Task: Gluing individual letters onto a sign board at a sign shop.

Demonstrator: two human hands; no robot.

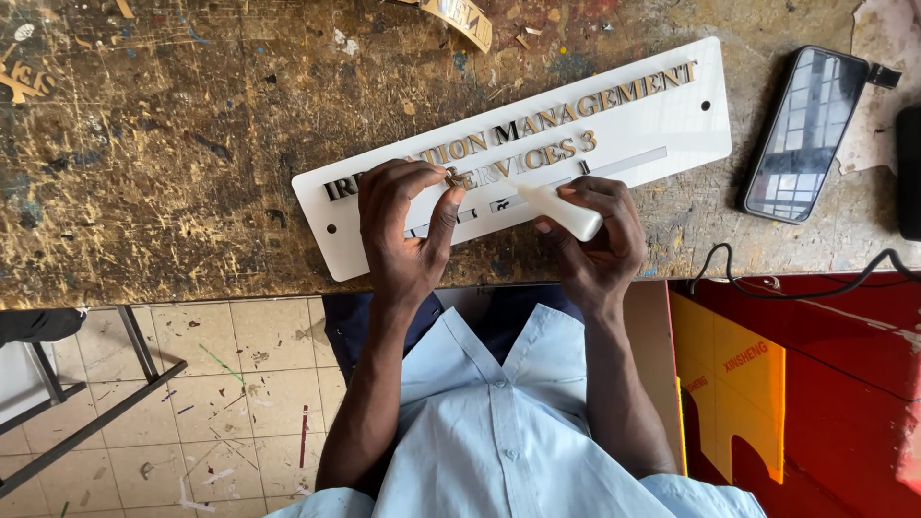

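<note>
The left hand pinches a small gold letter between its fingers, held just over the white sign plate where a row of raised letters has a gap. The right hand is wrapped closed around a white glue bottle, nozzle angled toward that letter. The plate lies slantwise on the paint-scarred bench; a phone rests to the right.
</note>
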